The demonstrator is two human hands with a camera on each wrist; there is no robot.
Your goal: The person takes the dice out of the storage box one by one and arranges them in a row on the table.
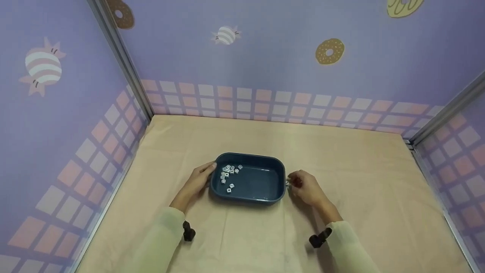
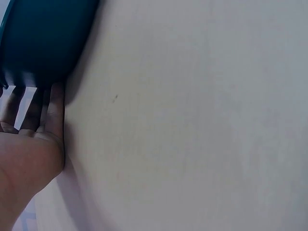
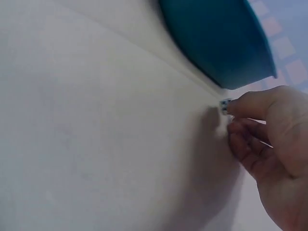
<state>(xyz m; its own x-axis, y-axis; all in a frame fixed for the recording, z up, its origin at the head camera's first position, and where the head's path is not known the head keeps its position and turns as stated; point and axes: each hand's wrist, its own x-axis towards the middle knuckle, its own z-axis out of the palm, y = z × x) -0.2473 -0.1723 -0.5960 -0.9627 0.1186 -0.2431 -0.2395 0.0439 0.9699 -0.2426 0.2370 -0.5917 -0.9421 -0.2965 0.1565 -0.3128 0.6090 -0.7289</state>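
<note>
A dark blue rectangular dish [image 1: 261, 182] with rounded corners holds several white dice [image 1: 227, 174] with dark pips, most of them gathered at its left end. My left hand [image 1: 197, 182] rests along the dish's left side, its fingertips at the rim. In the left wrist view, straight fingers [image 2: 57, 108] reach against the outer wall. Just outside the dish's right wall, my right hand [image 1: 307, 187] pinches a small white die [image 3: 224, 107] between thumb and curled fingers. The palm side of that hand is partly hidden in the head view.
A cream cloth [image 1: 242, 235] covers the table. Purple printed panels [image 1: 265, 57] with metal corner posts [image 1: 125, 60] enclose the back and both sides. Black wrist mounts [image 1: 320, 238] sit at the sleeve cuffs.
</note>
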